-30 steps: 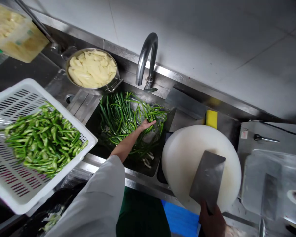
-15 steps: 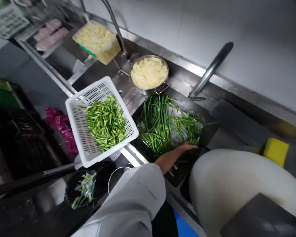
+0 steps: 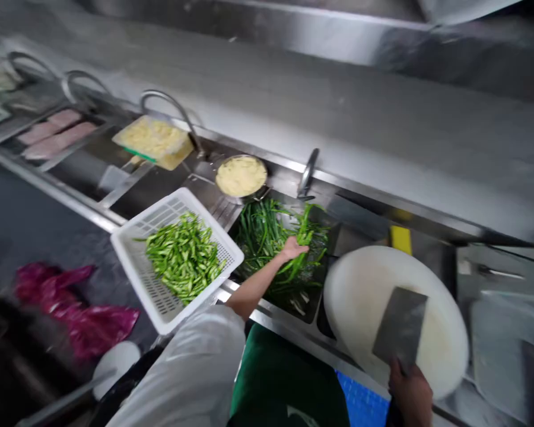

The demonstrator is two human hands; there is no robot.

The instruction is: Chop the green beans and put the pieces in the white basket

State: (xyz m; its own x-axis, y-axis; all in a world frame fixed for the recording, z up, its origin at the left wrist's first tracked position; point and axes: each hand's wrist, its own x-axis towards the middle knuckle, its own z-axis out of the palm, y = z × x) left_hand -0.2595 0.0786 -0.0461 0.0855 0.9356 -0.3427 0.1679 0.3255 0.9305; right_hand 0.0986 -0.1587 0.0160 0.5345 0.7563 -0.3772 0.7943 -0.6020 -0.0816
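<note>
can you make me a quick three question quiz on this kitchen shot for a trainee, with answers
1. True or false: the right hand holds a cleaver over the round white board.
2. Multiple choice: what is the left hand gripping?
a) the metal pot
b) the yellow block
c) long green stalks
3. Fill in the blank: the cut green vegetable pieces lie in a white slotted ____.

Key: 1 true; 2 c; 3 basket.
</note>
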